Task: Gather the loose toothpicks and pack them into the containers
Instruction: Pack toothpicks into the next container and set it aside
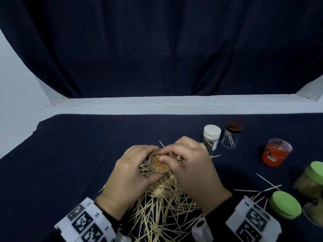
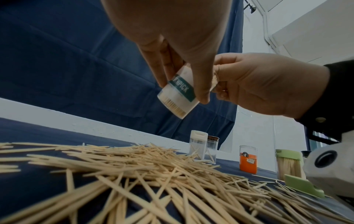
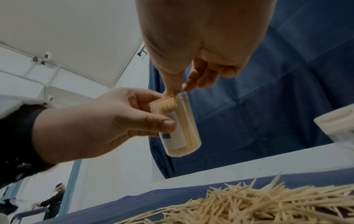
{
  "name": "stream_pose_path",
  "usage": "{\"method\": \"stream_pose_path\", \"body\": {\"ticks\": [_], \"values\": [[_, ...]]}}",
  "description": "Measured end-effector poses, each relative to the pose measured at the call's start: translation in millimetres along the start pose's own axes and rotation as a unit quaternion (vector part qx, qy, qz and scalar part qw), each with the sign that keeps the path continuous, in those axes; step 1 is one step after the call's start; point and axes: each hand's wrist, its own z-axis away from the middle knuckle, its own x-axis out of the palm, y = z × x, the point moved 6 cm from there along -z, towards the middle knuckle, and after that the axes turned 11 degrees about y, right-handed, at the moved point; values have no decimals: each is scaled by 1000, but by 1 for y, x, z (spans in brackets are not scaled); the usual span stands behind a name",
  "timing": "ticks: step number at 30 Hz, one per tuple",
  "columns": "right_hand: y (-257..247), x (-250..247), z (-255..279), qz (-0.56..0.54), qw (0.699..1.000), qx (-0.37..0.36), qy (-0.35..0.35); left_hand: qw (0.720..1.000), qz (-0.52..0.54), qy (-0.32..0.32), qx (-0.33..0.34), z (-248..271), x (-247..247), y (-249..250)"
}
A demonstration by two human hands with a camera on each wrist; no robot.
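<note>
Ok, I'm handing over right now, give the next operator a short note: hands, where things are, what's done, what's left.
Left hand: grips the clear labelled container, held tilted above the pile; it looks almost full.
Right hand: fingers at the container's open mouth, pinching toothpicks into it.
Loose toothpicks: big pile on the dark cloth under both hands, strays to the right.
Far right: white-capped container, brown-capped container nearly empty, orange container, green-lidded jar, loose green lid.
Done: one container almost packed.
Left: cap it, pack the pile and strays into the others.
</note>
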Motion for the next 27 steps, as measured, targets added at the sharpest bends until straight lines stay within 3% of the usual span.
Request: {"method": "stream_pose_path", "body": {"ticks": [4, 9, 15, 22, 27], "values": [[-7, 4, 2, 28, 998, -59, -17, 1000, 14, 3, -9, 1, -1, 0], [0, -7, -4, -53, 998, 12, 12, 999, 34, 6, -26, -1, -3, 0], [3, -1, 1, -15, 1000, 0, -6, 999, 44, 5, -16, -1, -2, 1], [4, -6, -2, -5, 1000, 7, 28, 1000, 27, 0, -10, -1, -3, 2], [-3, 0, 2, 28, 998, -41, -26, 1000, 9, 0, -3, 0, -1, 0]]}}
